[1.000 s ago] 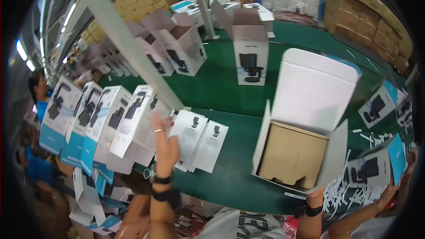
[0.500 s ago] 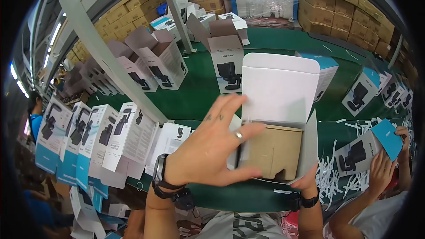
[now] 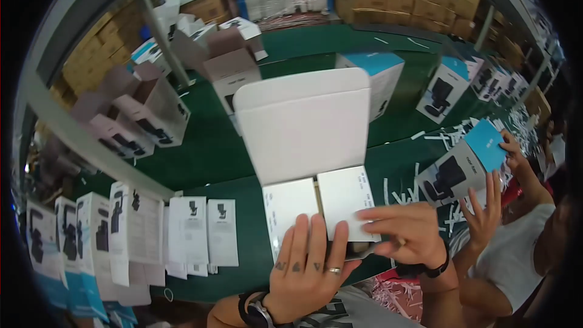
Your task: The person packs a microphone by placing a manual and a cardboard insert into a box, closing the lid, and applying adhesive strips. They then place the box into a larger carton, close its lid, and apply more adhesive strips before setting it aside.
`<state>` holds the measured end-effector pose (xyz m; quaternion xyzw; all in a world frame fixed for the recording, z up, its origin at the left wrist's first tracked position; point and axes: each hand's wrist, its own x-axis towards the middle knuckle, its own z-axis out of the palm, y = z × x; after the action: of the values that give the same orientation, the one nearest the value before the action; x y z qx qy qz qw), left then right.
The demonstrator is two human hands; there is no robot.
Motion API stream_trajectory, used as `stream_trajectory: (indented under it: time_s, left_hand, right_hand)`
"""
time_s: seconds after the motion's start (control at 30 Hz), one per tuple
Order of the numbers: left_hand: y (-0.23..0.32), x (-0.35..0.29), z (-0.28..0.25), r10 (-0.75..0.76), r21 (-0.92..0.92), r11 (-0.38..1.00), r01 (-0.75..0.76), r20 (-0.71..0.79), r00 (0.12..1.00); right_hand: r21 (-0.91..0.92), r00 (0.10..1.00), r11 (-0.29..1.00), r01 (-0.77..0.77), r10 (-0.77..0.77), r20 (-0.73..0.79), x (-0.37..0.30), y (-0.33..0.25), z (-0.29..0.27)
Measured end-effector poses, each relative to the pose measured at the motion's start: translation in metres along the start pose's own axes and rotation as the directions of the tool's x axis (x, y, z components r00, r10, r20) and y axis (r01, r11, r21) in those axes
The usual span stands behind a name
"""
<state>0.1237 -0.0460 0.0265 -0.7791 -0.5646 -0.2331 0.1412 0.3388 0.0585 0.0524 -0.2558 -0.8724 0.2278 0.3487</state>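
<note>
Close in front of me is a white carton (image 3: 303, 127) with its large lid standing up at the back. Its two white side flaps, the left one (image 3: 286, 199) and the right one (image 3: 345, 191), are folded inward, with a narrow gap of brown cardboard between them. My left hand (image 3: 306, 273) lies flat with fingers stretched out over the front of the flaps. On the carton's right side my right hand (image 3: 410, 231) has its fingers extended over the edge of the right flap. Near its thumb, a dark opening shows at the carton's front.
Stacked white leaflets (image 3: 188, 231) lie left of the carton, beside a row of printed boxes (image 3: 94, 237). Open boxes (image 3: 158, 109) stand farther back on the green table (image 3: 206, 173). At right, a co-worker's hands (image 3: 486, 206) hold a blue-topped box (image 3: 461, 164) among paper strips.
The side flaps, upright before, are now folded in over the brown cardboard insert. My left hand has come down onto them, and my right hand has moved up from beneath the carton.
</note>
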Motion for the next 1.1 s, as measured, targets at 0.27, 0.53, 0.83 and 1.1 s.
stream_trajectory:
  time_s: [0.27,0.53,0.83,1.1]
  left_hand:
    - [-0.006,0.024,-0.003,0.012,-0.037,0.999,-0.009,0.082,0.997]
    - [-0.011,0.027,0.009,0.057,-0.041,0.997,-0.060,-0.063,0.996]
    - [-0.012,0.022,0.022,-0.012,-0.085,0.996,-0.001,-0.160,0.987]
    - [-0.011,0.023,0.023,-0.009,-0.101,0.995,-0.007,-0.162,0.987]
  right_hand:
    - [-0.192,0.992,0.977,-0.089,0.069,-0.108,0.039,0.024,-0.002]
    - [-0.347,0.994,0.938,-0.016,-0.023,-0.110,0.065,0.043,0.008]
    - [-0.284,0.996,0.958,-0.039,0.014,-0.091,0.067,0.053,0.010]
    - [0.151,0.952,0.972,-0.181,0.135,0.273,0.068,0.050,-0.013]
